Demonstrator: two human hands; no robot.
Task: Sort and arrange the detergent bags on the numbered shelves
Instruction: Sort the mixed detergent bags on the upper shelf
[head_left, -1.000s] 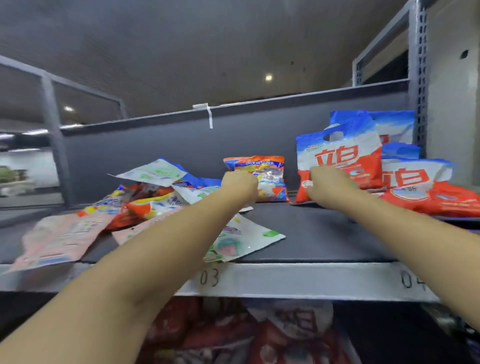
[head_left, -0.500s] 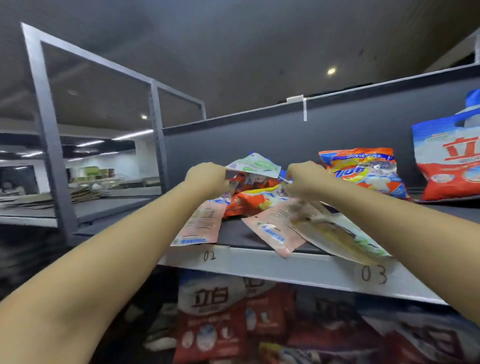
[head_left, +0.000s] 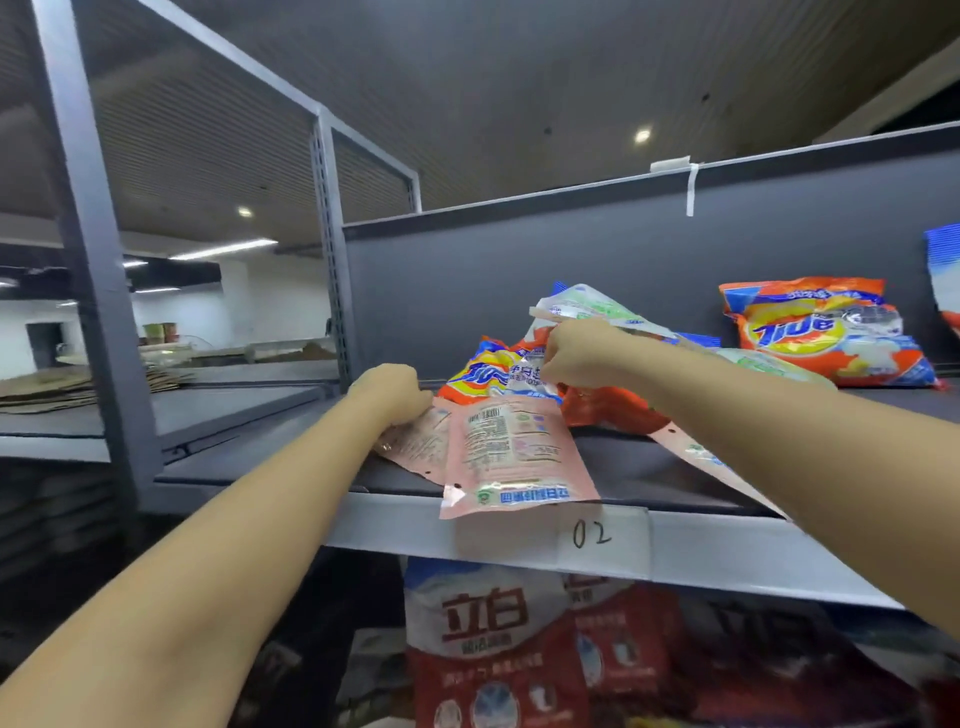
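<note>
On the grey shelf (head_left: 395, 525) marked 02 lies a heap of detergent bags. My left hand (head_left: 392, 391) rests with curled fingers on the edge of a pink bag (head_left: 415, 441) at the heap's left. A second pink bag (head_left: 511, 457) hangs over the shelf's front edge. My right hand (head_left: 579, 353) pinches a white-green bag (head_left: 587, 306) on top of the pile, above an orange Tide bag (head_left: 483, 376). Another orange Tide bag (head_left: 826, 332) leans against the back panel at the right.
The shelf below holds red-and-white detergent bags (head_left: 493, 639). A grey upright post (head_left: 327, 249) bounds the shelf at the left, with a dark back panel (head_left: 519, 260) behind. A blue-white bag (head_left: 943, 270) shows at the right edge. Flat cardboard (head_left: 62, 387) lies on a neighbouring shelf.
The view has swung left from the 03–04 sections to section 02. Both hands left the upright bags at the right and now sit in the heap; the right hand has lifted the white-green bag.
</note>
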